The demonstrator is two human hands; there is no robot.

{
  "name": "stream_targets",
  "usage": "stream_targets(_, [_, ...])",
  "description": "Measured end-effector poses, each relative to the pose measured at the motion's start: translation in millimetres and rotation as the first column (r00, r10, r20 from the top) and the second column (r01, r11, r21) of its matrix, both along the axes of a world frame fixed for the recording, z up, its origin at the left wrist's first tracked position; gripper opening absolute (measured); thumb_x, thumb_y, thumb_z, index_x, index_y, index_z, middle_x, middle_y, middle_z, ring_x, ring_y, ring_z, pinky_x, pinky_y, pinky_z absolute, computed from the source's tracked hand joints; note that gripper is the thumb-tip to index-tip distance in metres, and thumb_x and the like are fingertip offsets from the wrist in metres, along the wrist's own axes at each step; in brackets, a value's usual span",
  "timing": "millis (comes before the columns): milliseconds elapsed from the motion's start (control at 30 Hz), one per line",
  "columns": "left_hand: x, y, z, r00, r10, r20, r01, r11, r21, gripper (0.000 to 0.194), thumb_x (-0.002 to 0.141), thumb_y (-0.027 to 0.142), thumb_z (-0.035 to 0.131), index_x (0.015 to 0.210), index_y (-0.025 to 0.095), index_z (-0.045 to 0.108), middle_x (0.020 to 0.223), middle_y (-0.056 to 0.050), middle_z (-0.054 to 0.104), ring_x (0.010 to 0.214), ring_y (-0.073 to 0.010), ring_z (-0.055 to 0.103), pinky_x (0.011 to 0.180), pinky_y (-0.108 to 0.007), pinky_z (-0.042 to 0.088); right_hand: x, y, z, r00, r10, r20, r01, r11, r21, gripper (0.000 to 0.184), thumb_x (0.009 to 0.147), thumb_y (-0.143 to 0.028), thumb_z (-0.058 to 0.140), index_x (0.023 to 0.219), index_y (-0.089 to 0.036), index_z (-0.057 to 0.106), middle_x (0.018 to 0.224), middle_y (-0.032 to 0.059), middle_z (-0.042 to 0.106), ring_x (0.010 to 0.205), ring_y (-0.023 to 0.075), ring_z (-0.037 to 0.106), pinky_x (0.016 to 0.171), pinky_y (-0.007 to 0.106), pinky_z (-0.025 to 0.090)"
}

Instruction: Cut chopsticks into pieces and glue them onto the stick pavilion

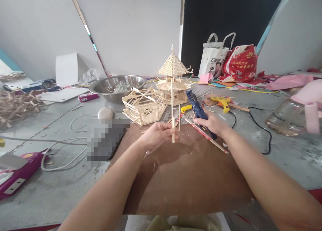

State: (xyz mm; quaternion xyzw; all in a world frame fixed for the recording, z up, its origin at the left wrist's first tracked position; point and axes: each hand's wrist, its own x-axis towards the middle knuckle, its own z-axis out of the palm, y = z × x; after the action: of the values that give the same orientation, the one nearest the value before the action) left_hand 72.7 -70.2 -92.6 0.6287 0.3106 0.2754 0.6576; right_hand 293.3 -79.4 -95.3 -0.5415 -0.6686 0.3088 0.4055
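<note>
My left hand (162, 134) is closed in a pinch around the lower end of thin wooden sticks (172, 106), held upright over a brown board (186, 180). My right hand (213, 122) grips a dark blue hand tool (198, 108); its exact kind is not clear. Behind the sticks stands a small wooden pagoda model (173, 68) with tiered roofs. To its left sits an open wooden lattice frame (144, 106). A red-and-white strip (203, 132) lies under my right hand, beside loose sticks.
A metal bowl (118, 81) stands behind the frame. A yellow glue gun (222, 103) with a black cord lies on the right, near a clear jug (286, 120). On the left are a blurred-out phone (118, 137), cables, a purple power strip (21, 174) and a stick pile (18, 105).
</note>
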Motion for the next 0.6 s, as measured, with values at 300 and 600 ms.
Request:
stream_targets(300, [-9.7, 5.8, 6.5, 0.969, -0.192, -0.157, 0.213, 0.969, 0.128, 0.022, 0.073, 0.030, 0.052, 0.070, 0.010, 0.061, 0.063, -0.002, 0.061, 0.062, -0.0093, 0.053, 0.068, -0.024, 0.040, 3.4, 4.8, -6.5, 0.858, 0.143, 0.494, -0.224, 0.968, 0.109, 0.056, 0.056, -0.017, 0.054, 0.112, -0.015, 0.046, 0.106, 0.0095, 0.053, 0.096, 0.0216, 0.049, 0.081, 0.033, 0.037])
stream_targets(600, [-9.3, 5.3, 4.5, 0.927, -0.254, -0.276, 0.317, 0.924, 0.215, 0.028, 0.074, 0.035, 0.049, 0.067, 0.011, 0.062, 0.064, -0.003, 0.062, 0.069, -0.0114, 0.053, 0.075, -0.023, 0.037, -1.1, 1.9, -7.7, 0.799, 0.231, 0.556, -0.369, 0.917, 0.150, 0.053, 0.056, -0.018, 0.054, 0.109, -0.017, 0.048, 0.100, 0.0080, 0.053, 0.092, 0.0211, 0.049, 0.078, 0.033, 0.038])
